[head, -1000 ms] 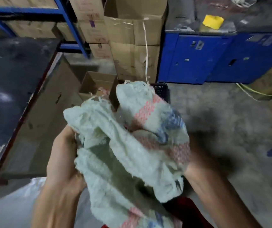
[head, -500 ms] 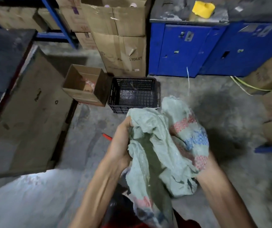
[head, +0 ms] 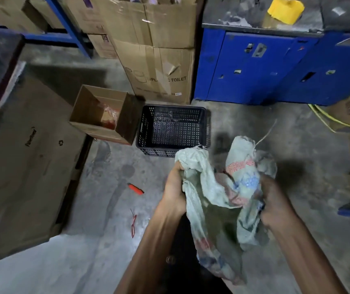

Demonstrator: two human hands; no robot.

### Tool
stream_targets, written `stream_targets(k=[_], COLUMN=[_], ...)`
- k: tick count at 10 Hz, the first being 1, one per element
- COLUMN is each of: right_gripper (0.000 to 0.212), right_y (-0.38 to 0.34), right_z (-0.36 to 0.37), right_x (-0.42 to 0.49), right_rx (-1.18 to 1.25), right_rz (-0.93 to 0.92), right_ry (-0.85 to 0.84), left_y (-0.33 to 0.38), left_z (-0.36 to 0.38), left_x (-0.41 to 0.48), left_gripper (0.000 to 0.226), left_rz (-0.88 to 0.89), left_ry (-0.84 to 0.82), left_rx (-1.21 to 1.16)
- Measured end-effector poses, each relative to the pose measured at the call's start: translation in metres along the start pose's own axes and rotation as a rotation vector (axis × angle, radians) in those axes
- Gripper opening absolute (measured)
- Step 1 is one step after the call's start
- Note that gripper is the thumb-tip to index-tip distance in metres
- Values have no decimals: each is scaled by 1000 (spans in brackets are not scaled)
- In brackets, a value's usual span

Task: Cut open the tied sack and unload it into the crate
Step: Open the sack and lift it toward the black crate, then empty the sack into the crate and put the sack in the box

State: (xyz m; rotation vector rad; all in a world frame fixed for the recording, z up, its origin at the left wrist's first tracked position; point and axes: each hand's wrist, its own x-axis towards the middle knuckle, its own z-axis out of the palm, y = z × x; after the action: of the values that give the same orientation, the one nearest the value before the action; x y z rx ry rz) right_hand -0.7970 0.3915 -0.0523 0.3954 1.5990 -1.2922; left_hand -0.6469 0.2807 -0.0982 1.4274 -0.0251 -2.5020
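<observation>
A pale green woven sack [head: 214,200] with red and blue stripes hangs crumpled between both my hands, above the concrete floor. My left hand [head: 175,187] grips its left edge near the top. On the striped right side, my right hand [head: 275,202] clutches bunched cloth. A thin string trails up from the sack's top right corner. Just beyond the sack, a black perforated plastic crate [head: 172,128] stands on the floor; its inside looks dark and I cannot make out contents. An orange cutter [head: 136,189] lies on the floor left of my left hand.
An open cardboard box [head: 104,115] with a reddish bag inside sits left of the crate. Tall cartons [head: 157,56] and a blue metal cabinet [head: 275,66] stand behind it. A big flat carton [head: 21,158] fills the left. A red cord [head: 133,222] lies on the floor.
The sack and both hands have dropped lower and to the right. The view has tilted down, so the crate, the small box and the floor have come into sight.
</observation>
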Motion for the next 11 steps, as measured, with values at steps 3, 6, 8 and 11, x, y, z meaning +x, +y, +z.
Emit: stream_targets(k=[3, 6, 8, 11], right_gripper=[14, 31, 39, 47], right_y=[-72, 9, 87, 144], right_z=[202, 319, 278, 125], right_x=[258, 606, 711, 606], right_rx=[-234, -73, -364, -1457], right_rz=[104, 314, 166, -656], right_ry=[-52, -139, -41, -290], left_y=[235, 339, 330, 193], left_z=[-31, -116, -180, -186], left_x=[244, 535, 618, 514], left_gripper=[46, 59, 59, 36], left_rz=[253, 219, 175, 997], left_ry=[143, 282, 731, 753], left_rx=[-28, -87, 843, 1708])
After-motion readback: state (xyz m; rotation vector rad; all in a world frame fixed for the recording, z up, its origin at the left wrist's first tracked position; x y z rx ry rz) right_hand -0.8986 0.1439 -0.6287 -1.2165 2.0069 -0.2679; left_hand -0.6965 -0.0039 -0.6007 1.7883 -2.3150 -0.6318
